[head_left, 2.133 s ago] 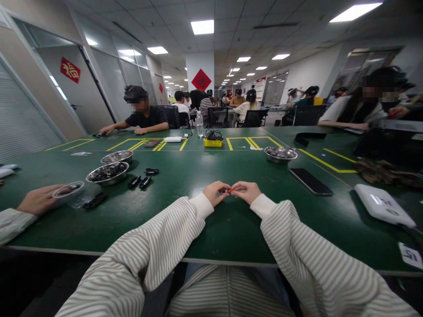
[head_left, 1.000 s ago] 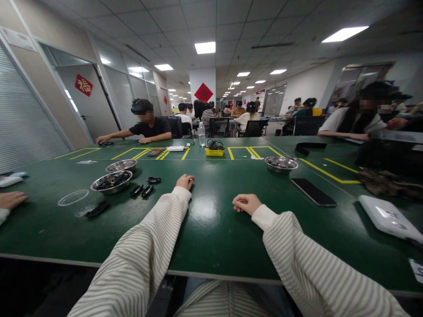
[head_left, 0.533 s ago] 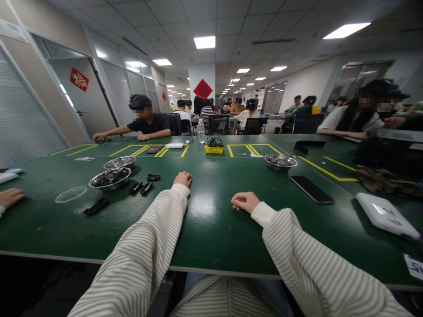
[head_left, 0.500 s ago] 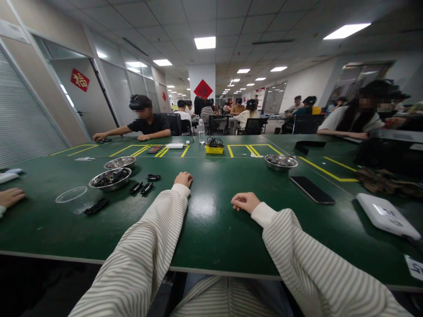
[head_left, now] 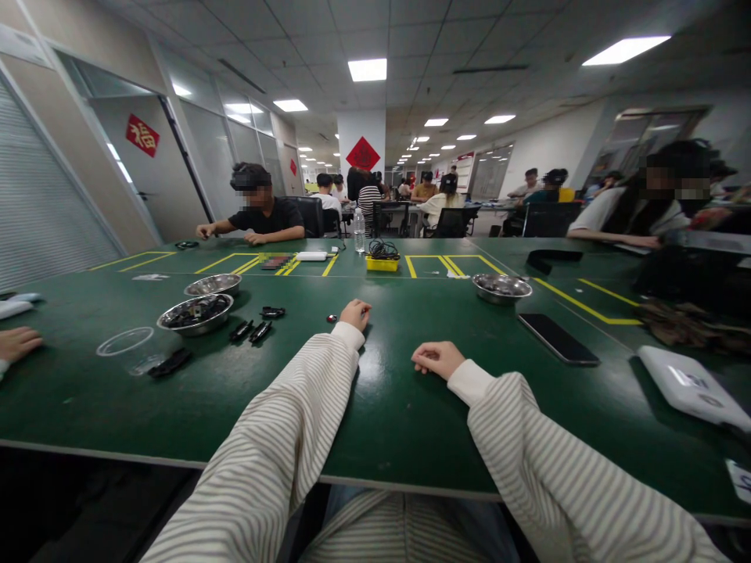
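Observation:
My left hand point(head_left: 356, 313) rests low over the green table, its fingers curled inward; a tiny dark and reddish spot shows by the fingertips, too small to name. Just left of its wrist lies a small red and black piece point(head_left: 332, 318). My right hand point(head_left: 438, 358) lies on the table nearer to me, thumb and fingers pressed together, and whatever may be inside is hidden. Several black plastic parts point(head_left: 260, 332) lie left of my left hand, beside a steel bowl point(head_left: 196, 327) full of dark parts.
Behind that bowl stands another steel bowl point(head_left: 212, 290). A clear plastic cup point(head_left: 126, 344) lies at left. On the right are a third bowl point(head_left: 502, 299) with parts, a phone point(head_left: 557, 338) and a white device point(head_left: 692, 383). Co-workers sit across and at both sides.
My left hand has moved a little to the right, and the small red and black piece now shows beside it. My right hand stays put. The co-worker across has drawn an arm back.

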Tool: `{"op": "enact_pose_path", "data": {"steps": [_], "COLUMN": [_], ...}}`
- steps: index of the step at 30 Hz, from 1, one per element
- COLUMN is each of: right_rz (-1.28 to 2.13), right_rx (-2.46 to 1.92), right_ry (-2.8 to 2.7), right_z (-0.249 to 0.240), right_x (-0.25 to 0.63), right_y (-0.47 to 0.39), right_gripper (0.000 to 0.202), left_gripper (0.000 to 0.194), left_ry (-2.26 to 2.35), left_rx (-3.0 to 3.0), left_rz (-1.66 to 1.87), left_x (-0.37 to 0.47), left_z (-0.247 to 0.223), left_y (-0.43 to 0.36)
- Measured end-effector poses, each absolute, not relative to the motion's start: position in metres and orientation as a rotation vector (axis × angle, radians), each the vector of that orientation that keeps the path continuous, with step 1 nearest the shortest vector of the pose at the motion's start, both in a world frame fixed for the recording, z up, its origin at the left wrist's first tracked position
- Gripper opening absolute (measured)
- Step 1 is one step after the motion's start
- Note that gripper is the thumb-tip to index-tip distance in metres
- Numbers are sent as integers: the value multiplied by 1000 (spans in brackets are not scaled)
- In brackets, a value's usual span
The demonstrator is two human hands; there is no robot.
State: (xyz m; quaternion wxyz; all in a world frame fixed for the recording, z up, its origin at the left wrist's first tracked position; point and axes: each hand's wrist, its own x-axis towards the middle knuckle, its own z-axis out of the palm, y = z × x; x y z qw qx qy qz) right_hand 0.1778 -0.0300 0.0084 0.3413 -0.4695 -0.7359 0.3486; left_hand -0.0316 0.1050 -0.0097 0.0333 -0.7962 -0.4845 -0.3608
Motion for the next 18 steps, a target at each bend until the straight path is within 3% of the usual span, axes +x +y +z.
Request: {"op": "enact_pose_path", "data": {"steps": [10, 16, 18], "right_rz": [887, 863, 854], "right_rx": [-1229, -1224, -1219], "right_ry": [-1943, -1953, -1964], "right_z": [11, 9, 8], "right_x": [178, 178, 178], "right_y": [-31, -31, -31], "right_gripper": [23, 24, 25], "left_gripper": [14, 46, 46], "left_ry": [-1866, -1903, -1931], "left_rx": [-2188, -2230, -2270], "left_rz": [-830, -787, -710], "left_x": [-67, -85, -95], "left_z": [-3, -5, -5], "left_y": [109, 106, 106]}}
